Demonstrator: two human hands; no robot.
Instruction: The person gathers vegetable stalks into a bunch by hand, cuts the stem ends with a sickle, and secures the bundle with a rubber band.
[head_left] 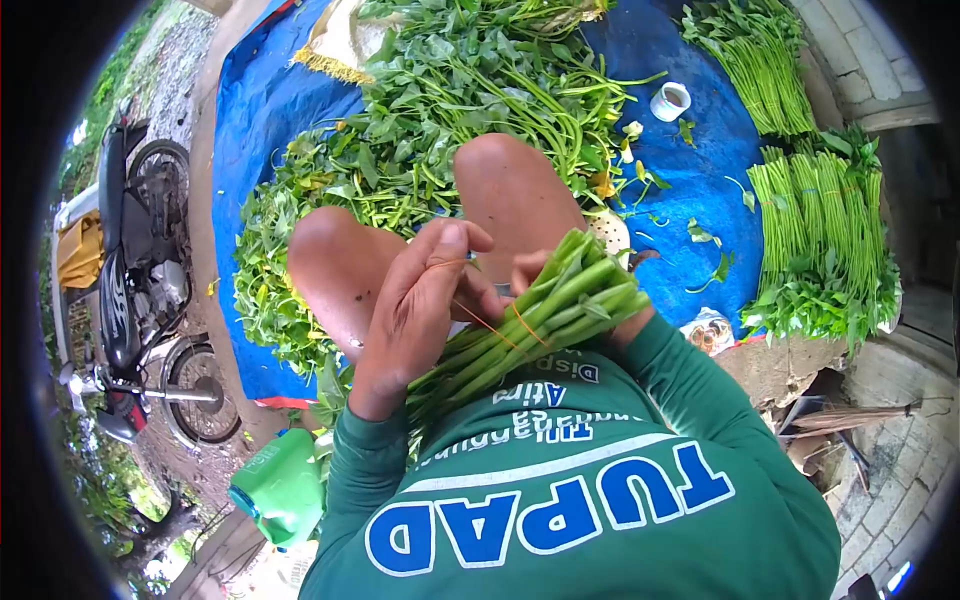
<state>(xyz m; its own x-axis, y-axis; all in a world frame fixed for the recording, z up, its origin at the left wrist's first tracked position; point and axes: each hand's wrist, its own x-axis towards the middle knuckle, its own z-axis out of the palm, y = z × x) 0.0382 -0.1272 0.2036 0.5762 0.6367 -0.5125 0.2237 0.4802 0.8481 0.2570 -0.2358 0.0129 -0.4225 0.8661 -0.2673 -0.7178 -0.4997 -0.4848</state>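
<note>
A bundle of water spinach [560, 305] lies across my lap, its cut stem ends pointing to the upper right. My left hand [425, 285] is at the bundle's left side, with the fingers closed on an orange rubber band [478, 318] that stretches from them to the stems. Part of the band crosses the stems near their cut ends. My right hand [528, 270] grips the bundle from its far side, and the stems hide most of that hand. The leafy end of the bundle is partly hidden by my left forearm.
Loose water spinach [430, 110] is heaped on a blue tarp [690, 190] beyond my knees. Tied bundles [815, 215] are stacked at the right, near a white cup [670, 101]. A green container [280, 485] and a motorcycle [125, 290] stand at the left.
</note>
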